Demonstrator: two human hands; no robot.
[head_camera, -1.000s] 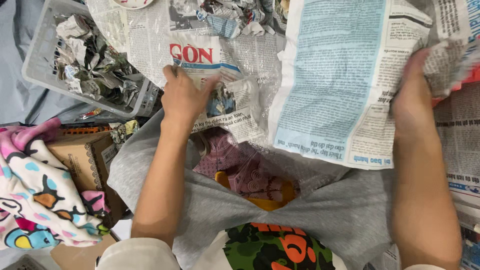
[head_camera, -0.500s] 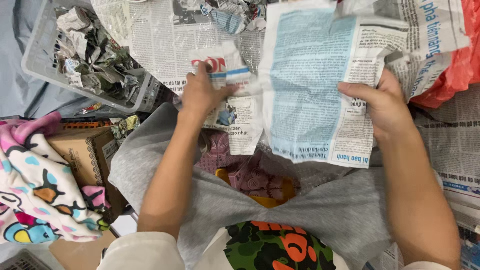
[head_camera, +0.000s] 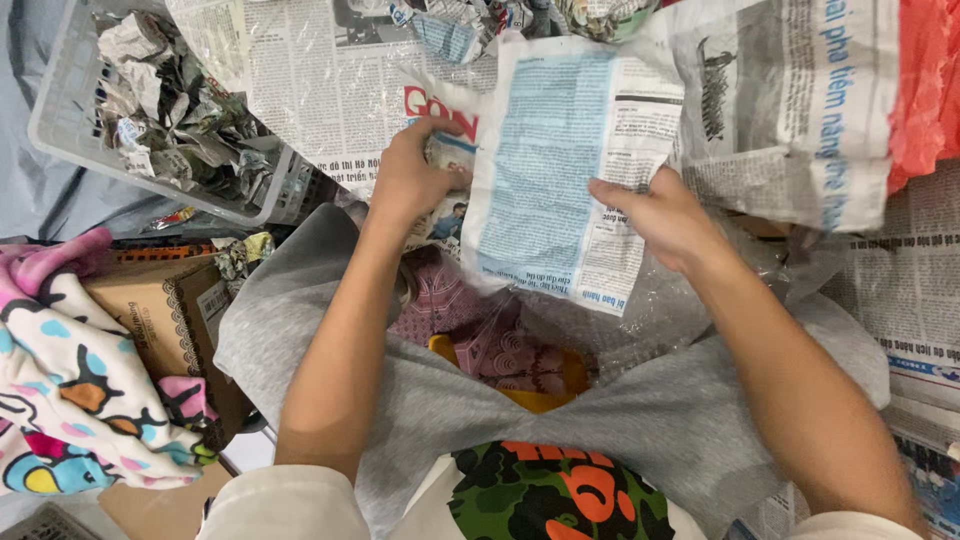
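A newspaper sheet with a pale blue printed panel (head_camera: 560, 160) is held up in front of me. My left hand (head_camera: 410, 180) grips its left edge, near a folded corner with a small photo. My right hand (head_camera: 665, 215) pinches the sheet's right edge at mid height. Below the sheet, a grey cloth (head_camera: 450, 400) lies across my lap with a pink patterned item (head_camera: 480, 330) and something yellow (head_camera: 540, 395) showing in its fold. Clear plastic wrap (head_camera: 670, 310) lies under my right wrist.
A grey plastic basket (head_camera: 70, 120) of crumpled newspaper stands at the upper left. More newspaper sheets (head_camera: 330, 80) cover the surface ahead and to the right, beside a red plastic bag (head_camera: 925, 90). A cardboard box (head_camera: 150, 310) and a colourful cartoon-print cloth (head_camera: 60, 370) lie at my left.
Both hands have drawn closer together, folding the blue-panel sheet narrower. My right hand moved left from the sheet's far edge. The left hand shifted right and slightly up.
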